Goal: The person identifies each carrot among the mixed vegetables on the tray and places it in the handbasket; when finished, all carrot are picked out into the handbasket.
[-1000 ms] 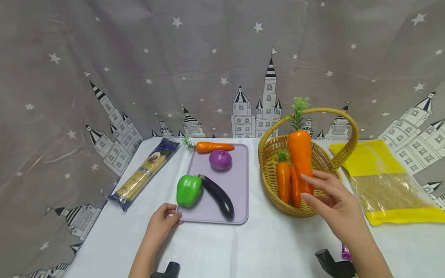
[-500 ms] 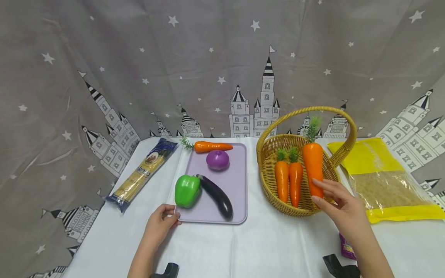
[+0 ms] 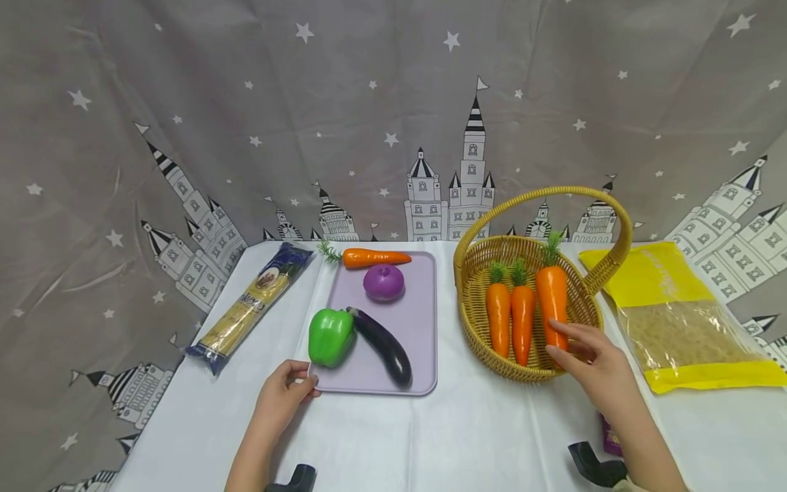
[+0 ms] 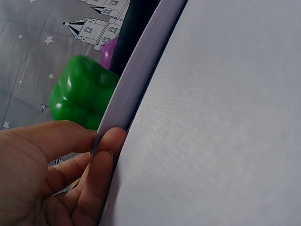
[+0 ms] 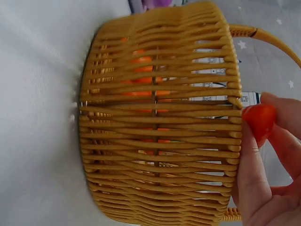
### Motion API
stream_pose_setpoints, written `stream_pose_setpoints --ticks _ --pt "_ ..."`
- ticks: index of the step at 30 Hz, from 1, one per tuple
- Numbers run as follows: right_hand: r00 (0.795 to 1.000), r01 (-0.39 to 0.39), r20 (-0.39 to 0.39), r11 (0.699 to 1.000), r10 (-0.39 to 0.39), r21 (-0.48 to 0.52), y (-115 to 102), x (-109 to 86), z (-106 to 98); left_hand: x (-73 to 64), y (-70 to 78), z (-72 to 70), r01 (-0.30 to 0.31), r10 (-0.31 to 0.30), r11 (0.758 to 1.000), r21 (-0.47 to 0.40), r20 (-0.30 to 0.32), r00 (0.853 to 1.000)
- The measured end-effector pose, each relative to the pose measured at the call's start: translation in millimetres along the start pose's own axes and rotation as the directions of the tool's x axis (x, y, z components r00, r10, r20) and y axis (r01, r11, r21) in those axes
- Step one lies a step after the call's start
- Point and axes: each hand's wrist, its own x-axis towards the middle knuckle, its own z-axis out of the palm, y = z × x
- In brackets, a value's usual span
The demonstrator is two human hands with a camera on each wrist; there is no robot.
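My left hand [image 3: 284,393] pinches the front left corner of a lilac tray [image 3: 421,328], thumb above and fingers below in the left wrist view. On the tray lie a green bell pepper [image 3: 330,337], an eggplant [image 3: 384,350], a purple onion [image 3: 384,283] and a carrot [image 3: 375,258] across its back edge. At the right, my right hand [image 3: 593,355] pinches the tip of a carrot [image 3: 552,294] in a wicker basket [image 3: 473,328]. Two more carrots, a left one [image 3: 499,318] and a middle one [image 3: 522,321], lie beside it. In the right wrist view the carrot's tip [image 5: 260,121] shows above the rim.
A spaghetti packet [image 3: 252,307] lies left of the tray. Right of the basket is a large yellow-and-clear bag [image 3: 695,328]. A small purple packet [image 3: 610,437] is partly behind my right forearm. The basket's handle [image 3: 547,193] arches overhead, before a grey curtain [image 3: 344,102].
My right hand has moved the held carrot to the right and lowered it into the basket beside the other two. My left hand stays on the tray corner.
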Motion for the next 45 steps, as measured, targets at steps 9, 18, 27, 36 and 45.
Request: stream_pose_setpoints --ticks 9,18,27,36,45 --pt "0.999 0.037 -0.019 0.984 -0.041 -0.175 -3.4 15.0 6.4 0.6 -0.6 0.0 0.006 -0.006 1.000 -0.008 0.000 1.000" --pt "0.996 -0.070 0.037 0.942 0.086 -0.327 -11.2 28.5 17.0 -0.4 -0.3 -0.7 0.000 0.000 1.000 -0.003 -0.005 1.000" --pt "0.997 -0.045 0.041 0.918 0.067 -0.395 -9.9 34.3 23.9 0.8 -1.0 0.6 0.003 -0.003 1.000 0.000 -0.002 1.000" --pt "0.995 -0.039 0.061 0.893 0.074 -0.449 -11.4 37.2 26.2 1.0 -2.2 0.7 -0.003 0.003 1.000 -0.017 0.004 1.000" --pt "0.990 -0.027 0.111 0.877 0.091 -0.480 -12.0 39.0 27.2 0.8 -1.6 -0.1 -0.003 0.003 1.000 -0.021 0.002 1.000"
